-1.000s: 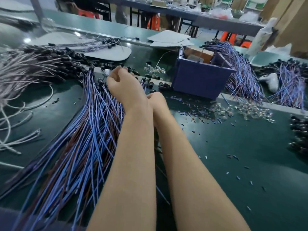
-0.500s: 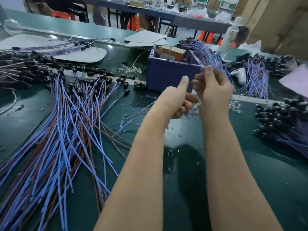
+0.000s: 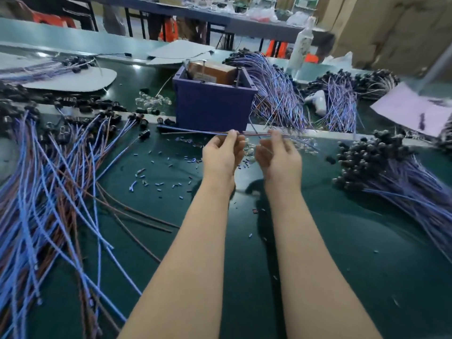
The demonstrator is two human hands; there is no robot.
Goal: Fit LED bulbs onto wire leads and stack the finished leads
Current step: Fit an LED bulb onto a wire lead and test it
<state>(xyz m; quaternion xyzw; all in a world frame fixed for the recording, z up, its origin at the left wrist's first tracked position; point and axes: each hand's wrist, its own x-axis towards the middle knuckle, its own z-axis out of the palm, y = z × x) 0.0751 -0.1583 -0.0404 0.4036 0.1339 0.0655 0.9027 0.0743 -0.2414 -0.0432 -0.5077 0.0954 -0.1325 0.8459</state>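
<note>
- Both hands are up at centre frame. The left hand [image 3: 221, 156] pinches one lead [image 3: 195, 132] between thumb and forefinger, its other fingers curled under.
- The right hand [image 3: 278, 156] nips the same lead at its right end, fingertips [image 3: 276, 133] closed on it. Whether a bulb sits in that pinch, I cannot tell.
- The lead is level and taut, lifted off the mat [image 3: 330, 253]. It stretches away to the left in front of the box [image 3: 212, 111]. My read: this steadies the end in plain sight for fitting.
- Just beyond the hands, running off to their right, lies a scatter of clear bulbs [image 3: 302, 143]. It looks placed for a short reach by the right hand.
- Raw leads [image 3: 49, 192] fan across the left of the frame, on the left hand's side.
- The capped stack [image 3: 381, 165] sits at right, heads bunched together, so work seems to flow left to right.
- Containers: the blue box at upper centre is open-topped and holds a brown carton [image 3: 211, 72]. A couple of thin upright bits stand in it too, too small to name. No leads or bulbs show inside.
- More bundles [image 3: 276, 94] drape behind the box, upper right.
- Blue snippets [image 3: 159, 183] litter the mat, centre-left.
- Step in hand, I'd judge: seating a bulb on this lead. Stacking it is not yet done.
</note>
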